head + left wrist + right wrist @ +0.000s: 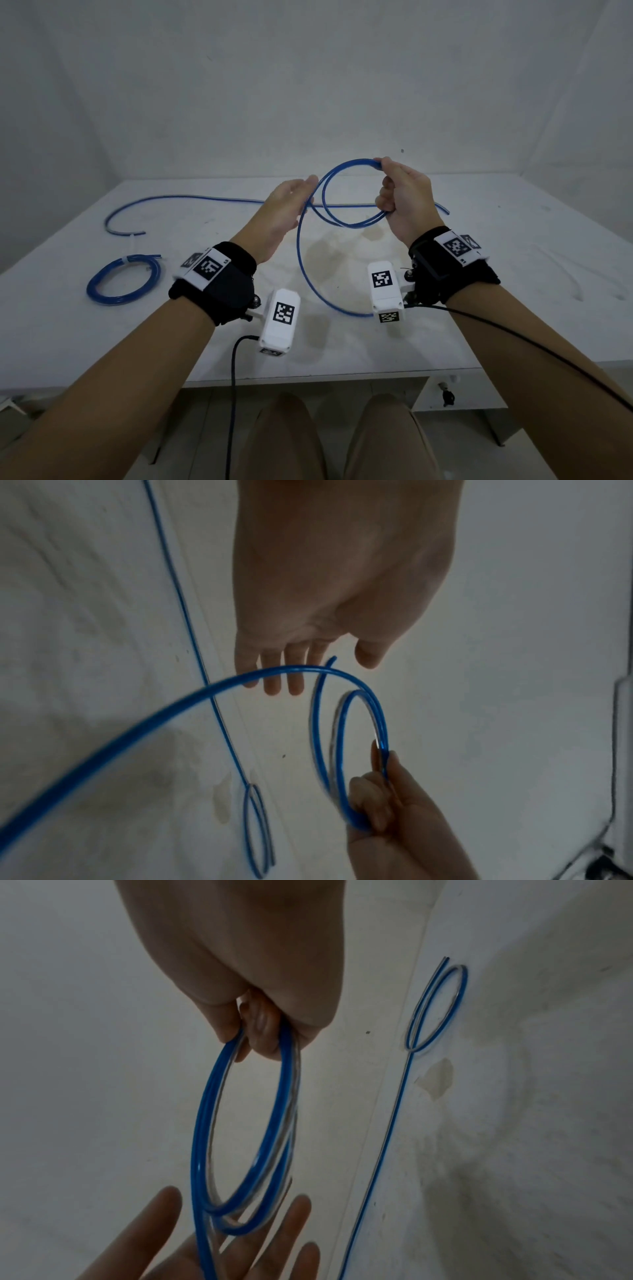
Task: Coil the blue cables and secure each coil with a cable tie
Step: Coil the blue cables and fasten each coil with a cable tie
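Here, above the table (513, 274), the right hand (404, 198) curls its fingers around two loops of blue cable (342, 192), keeping them gathered. The left hand (284, 209), fingers straight and spread, guides the slack. A tied coil (123, 279) lies far left.

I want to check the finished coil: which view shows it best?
Head view: the tied coil lies flat on the table, whole ring and white tie visible. Both wrist views show it only small, distant and edge-on.
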